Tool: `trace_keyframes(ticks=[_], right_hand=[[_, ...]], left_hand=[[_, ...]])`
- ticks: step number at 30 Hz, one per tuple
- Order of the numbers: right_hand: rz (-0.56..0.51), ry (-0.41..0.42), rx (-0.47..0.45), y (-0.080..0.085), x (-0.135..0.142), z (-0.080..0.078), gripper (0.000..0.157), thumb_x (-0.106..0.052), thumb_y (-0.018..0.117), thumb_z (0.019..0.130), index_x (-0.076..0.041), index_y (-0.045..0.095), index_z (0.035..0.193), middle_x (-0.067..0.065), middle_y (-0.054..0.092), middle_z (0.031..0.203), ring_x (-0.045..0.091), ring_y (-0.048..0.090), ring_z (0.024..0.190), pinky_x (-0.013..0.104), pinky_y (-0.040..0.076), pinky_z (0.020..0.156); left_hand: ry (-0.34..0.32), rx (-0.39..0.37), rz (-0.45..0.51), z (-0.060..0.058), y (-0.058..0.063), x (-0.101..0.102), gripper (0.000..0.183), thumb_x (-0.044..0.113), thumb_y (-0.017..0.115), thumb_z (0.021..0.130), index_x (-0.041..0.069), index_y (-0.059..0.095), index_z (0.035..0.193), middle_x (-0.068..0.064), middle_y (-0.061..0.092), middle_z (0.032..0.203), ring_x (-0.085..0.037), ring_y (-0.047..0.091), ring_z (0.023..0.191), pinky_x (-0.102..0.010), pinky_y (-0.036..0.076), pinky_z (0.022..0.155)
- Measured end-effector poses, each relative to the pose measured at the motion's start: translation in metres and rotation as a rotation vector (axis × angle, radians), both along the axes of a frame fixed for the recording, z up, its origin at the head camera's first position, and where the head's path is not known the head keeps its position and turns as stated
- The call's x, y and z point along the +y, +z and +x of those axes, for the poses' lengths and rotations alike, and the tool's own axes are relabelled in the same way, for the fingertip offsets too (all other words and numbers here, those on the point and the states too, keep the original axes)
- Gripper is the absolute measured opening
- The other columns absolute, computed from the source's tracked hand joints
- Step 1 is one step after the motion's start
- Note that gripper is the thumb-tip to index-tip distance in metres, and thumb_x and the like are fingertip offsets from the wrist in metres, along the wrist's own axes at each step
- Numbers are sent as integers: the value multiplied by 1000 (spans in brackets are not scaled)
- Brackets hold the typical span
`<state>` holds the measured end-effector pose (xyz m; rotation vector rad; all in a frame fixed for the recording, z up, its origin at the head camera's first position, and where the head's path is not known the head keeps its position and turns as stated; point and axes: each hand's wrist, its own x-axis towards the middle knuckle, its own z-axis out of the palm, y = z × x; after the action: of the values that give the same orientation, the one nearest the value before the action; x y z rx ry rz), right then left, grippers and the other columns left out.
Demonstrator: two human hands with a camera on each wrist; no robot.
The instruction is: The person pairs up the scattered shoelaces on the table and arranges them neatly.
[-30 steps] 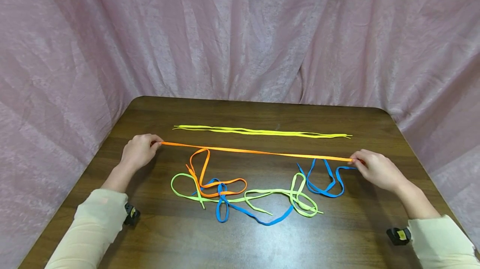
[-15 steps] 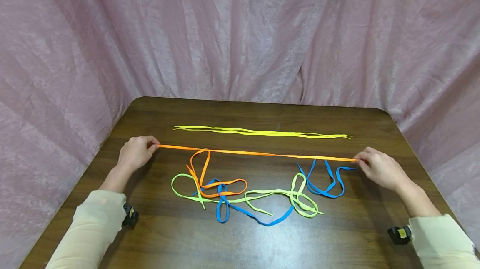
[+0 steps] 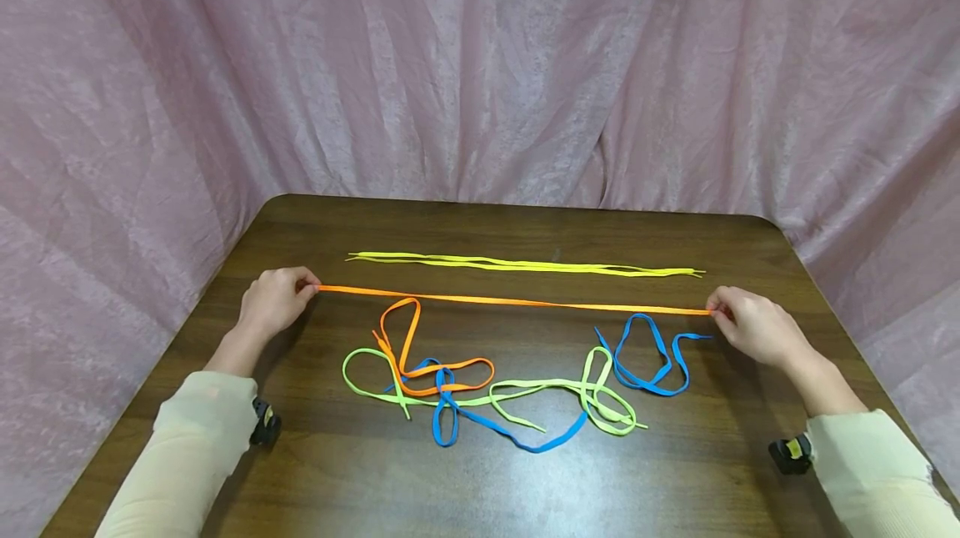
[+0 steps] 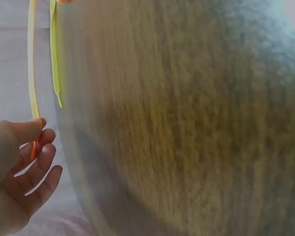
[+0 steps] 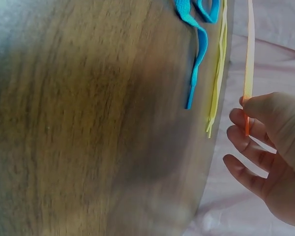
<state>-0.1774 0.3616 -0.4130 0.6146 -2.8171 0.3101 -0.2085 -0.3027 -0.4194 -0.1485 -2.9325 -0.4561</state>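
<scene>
An orange shoelace (image 3: 510,301) is stretched straight between both hands, running across the table just in front of the yellow laces. My left hand (image 3: 276,303) pinches one end between thumb and forefinger; in the left wrist view the orange tip (image 4: 34,150) pokes out below the pinch. The other end is pinched the same way by my right hand (image 3: 759,328), its tip (image 5: 247,127) showing past the thumb in the right wrist view. Beyond the held lace, yellow shoelaces (image 3: 525,266) lie side by side, nearly straight.
Nearer the body lie a second orange shoelace (image 3: 408,338), looped, light green shoelaces (image 3: 536,384) and blue shoelaces (image 3: 525,440), partly overlapping. Another blue stretch (image 3: 648,384) curls at the right. The brown wooden table (image 3: 480,496) ends at a pink curtain (image 3: 480,71).
Over the last second the hands have drawn slightly farther apart. Since half a second ago the right hand has risen in the view, and the orange lace now passes above the right blue loop.
</scene>
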Motion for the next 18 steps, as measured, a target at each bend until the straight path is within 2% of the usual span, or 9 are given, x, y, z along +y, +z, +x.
trace_keyframes(ticks=[12, 18], right_hand=[[3, -60, -97, -3, 2, -16, 7, -5, 63, 78, -8, 60, 83, 1, 58, 75, 15, 53, 63, 34, 41, 52], [0, -98, -130, -6, 2, -24, 5, -6, 62, 79, -8, 60, 83, 1, 55, 75, 16, 52, 65, 34, 40, 53]], left_hand=[[39, -44, 12, -11, -3, 5, 9, 20, 63, 86, 13, 68, 87, -6, 66, 79, -25, 58, 67, -39, 41, 52], [53, -43, 25, -17, -5, 7, 10, 21, 63, 85, 13, 68, 86, -4, 64, 74, -25, 57, 67, -39, 40, 53]])
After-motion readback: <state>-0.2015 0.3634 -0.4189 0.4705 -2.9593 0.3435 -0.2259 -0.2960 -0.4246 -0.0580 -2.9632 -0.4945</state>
